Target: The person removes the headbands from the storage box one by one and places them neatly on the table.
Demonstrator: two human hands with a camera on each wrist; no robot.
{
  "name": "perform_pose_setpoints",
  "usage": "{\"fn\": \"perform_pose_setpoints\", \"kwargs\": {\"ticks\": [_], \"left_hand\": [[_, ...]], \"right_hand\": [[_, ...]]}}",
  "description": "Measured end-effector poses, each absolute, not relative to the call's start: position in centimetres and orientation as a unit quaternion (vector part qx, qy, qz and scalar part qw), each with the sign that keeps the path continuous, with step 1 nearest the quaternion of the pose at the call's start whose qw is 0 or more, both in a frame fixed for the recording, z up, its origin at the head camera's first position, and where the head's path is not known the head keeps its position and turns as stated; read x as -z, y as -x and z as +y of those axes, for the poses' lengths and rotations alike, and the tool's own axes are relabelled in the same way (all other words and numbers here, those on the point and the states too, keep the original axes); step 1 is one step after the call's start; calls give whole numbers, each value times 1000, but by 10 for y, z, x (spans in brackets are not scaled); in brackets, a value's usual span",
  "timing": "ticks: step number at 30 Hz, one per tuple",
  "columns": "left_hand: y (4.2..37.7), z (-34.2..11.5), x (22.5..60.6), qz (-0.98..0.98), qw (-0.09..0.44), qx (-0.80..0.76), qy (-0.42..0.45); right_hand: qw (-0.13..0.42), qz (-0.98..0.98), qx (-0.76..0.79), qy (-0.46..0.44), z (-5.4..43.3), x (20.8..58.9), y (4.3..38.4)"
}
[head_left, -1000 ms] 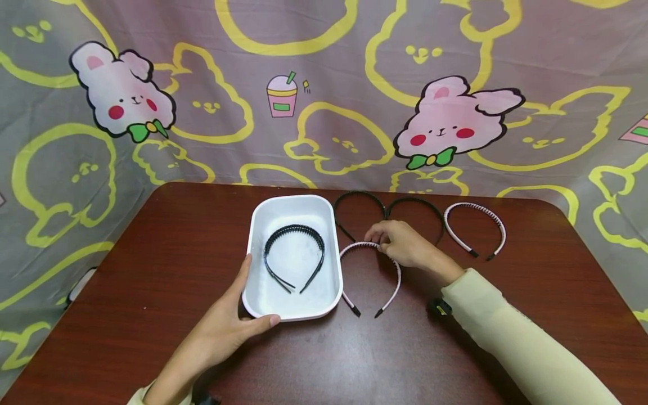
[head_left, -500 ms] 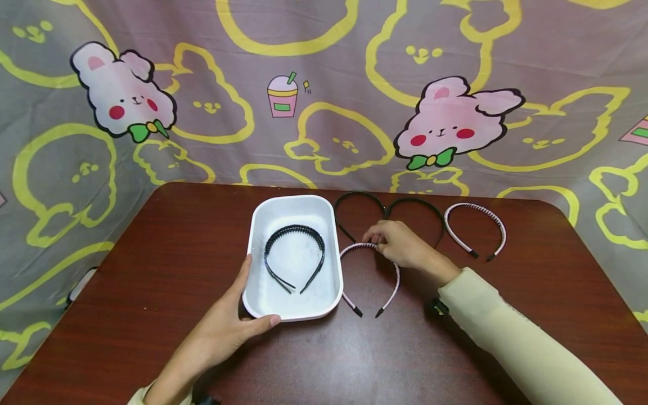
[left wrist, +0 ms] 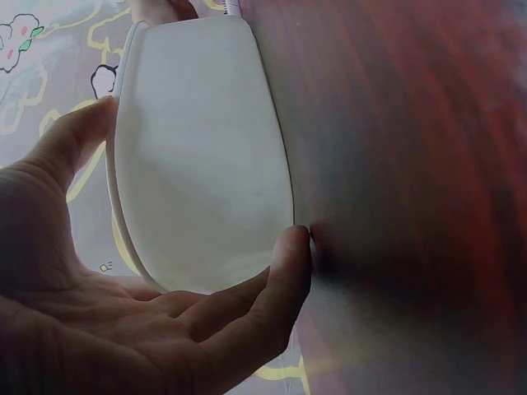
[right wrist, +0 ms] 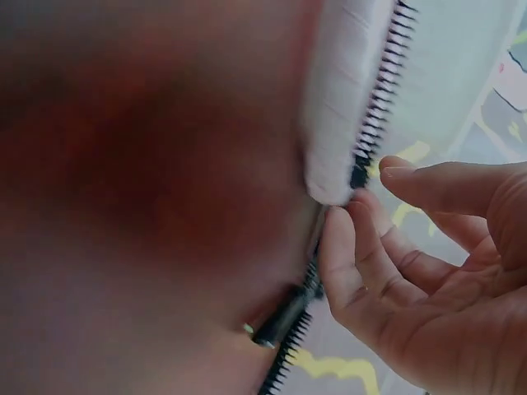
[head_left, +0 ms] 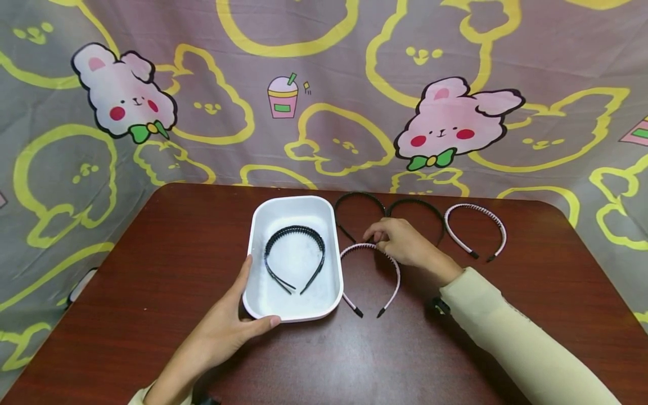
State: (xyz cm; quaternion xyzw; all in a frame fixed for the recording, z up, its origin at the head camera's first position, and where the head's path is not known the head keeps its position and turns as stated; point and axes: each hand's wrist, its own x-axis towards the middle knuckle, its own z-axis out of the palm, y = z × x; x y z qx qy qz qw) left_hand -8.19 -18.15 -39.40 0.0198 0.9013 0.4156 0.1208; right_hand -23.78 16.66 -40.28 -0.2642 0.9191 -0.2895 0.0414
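My left hand (head_left: 223, 323) grips the near left corner of a white rectangular plastic tray (head_left: 255, 304), with the thumb on its near edge. In the left wrist view, curled fingers (left wrist: 288, 255) reach along the tray's side. Stacked black toothed headbands (head_left: 295, 229) lie inside it; their exact number is unclear. Just right of the tray, my right hand (head_left: 402, 244) pinches the top of a pale pink headband (head_left: 396, 284) at the table surface. The right wrist view has this pink headband (right wrist: 346, 99) edge-on, its comb teeth between thumb and fingertips.
Behind the right hand lie two black headbands, one on the left (head_left: 358, 193) and one on the right (head_left: 420, 200). Another pale pink headband (head_left: 476, 207) rests farther right. The brown table (head_left: 126, 270) ends at a patterned cloth (head_left: 349, 84).
The pale pink headband under my right hand has shifted very slightly, along with the fingertips. My left hand and the tray have stayed put.
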Motion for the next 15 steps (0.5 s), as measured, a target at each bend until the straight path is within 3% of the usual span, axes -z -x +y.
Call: {"fn": "perform_pose_setpoints", "kwargs": {"ticks": [15], "left_hand": [[82, -181, 394, 901, 116, -417, -23]], "right_hand": [[23, 916, 324, 234, 175, 370, 243]]}}
